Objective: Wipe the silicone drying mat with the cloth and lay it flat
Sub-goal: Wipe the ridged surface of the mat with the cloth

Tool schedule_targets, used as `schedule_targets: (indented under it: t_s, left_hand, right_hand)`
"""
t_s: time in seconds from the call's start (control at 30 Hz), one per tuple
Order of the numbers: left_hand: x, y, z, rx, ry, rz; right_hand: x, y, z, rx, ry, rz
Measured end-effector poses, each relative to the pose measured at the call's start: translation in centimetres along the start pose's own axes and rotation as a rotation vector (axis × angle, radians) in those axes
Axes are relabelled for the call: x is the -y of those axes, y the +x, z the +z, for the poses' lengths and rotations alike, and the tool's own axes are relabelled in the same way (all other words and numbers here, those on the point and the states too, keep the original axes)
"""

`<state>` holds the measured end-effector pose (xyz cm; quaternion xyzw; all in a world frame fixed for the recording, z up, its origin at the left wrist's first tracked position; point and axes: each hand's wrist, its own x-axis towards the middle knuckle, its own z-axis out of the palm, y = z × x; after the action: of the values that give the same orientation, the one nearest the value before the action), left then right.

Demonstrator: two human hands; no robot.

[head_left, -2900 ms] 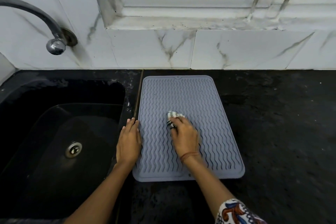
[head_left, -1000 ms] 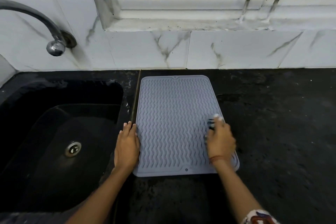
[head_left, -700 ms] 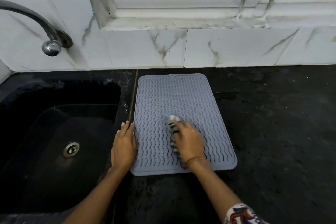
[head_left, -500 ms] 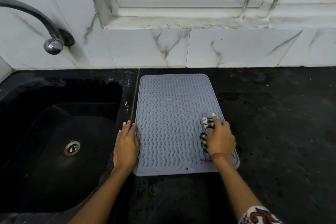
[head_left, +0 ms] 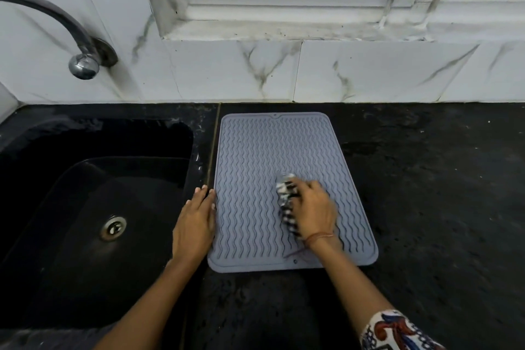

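Right hand (head_left: pixel 314 212) presses cloth (head_left: pixel 287 202) — mat (head_left: pixel 255 167) flat.

No legible text, label, brand, number or sign anywhere in the head view; the grey silicone drying mat (head_left: pixel 255 179) bears only a wavy ribbed relief; the patterned sleeve (head_left: pixel 397 331) carries ornament, not lettering.
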<state>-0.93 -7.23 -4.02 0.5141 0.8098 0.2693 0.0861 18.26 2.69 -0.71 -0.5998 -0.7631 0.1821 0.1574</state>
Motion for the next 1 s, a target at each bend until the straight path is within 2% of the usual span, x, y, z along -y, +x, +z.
schedule_targets:
  t_s: [0.07,0.1,0.27,0.33,0.43,0.53,0.63,0.7,0.83,0.93,1.0]
  left_hand:
    - [-0.3,0.1,0.2,-0.005,-0.002,-0.014]
    - [-0.4,0.1,0.2,-0.003,-0.003,-0.022]
    - [-0.1,-0.2,-0.4,0.045,-0.007,0.027]
    - [0.0,-0.3,-0.5,0.047,-0.021,0.024]
    - [0.1,0.1,-0.2,0.037,0.024,0.021]
    - [0.0,0.0,0.0,0.026,0.014,0.002]
    - [-0.2,0.0,0.0,0.012,0.002,-0.005]
    - [-0.3,0.2,-0.1,0.011,0.003,-0.007]
    - [0.0,-0.3,-0.4,0.039,-0.041,0.019]
    - [-0.1,-0.2,-0.5,0.027,-0.025,0.023]
    - [-0.2,0.0,-0.3,0.023,-0.015,0.012]
  right_hand:
    - [0.7,-0.1,0.2,-0.066,-0.008,0.071]
    - [2.2,-0.5,1.0,-0.063,0.013,0.045]
    - [11.5,-4.5,5.4,0.126,0.221,-0.296]
    - [10.5,-4.7,5.3,0.144,0.226,-0.341]
    - [4.9,-3.3,3.2,0.071,0.086,-0.337]
    - [0.8,-1.1,0.7,-0.021,-0.002,-0.119]
    - [2.2,-1.1,1.2,-0.077,0.0,0.021]
    - [5.5,-2.3,2.8,-0.037,0.065,-0.063]
    - [10.5,-6.1,5.5,0.159,0.191,-0.311]
    - [6.7,-5.4,4.1,0.072,0.093,-0.376]
    - [2.1,-3.5,2.0,-0.012,0.007,-0.252]
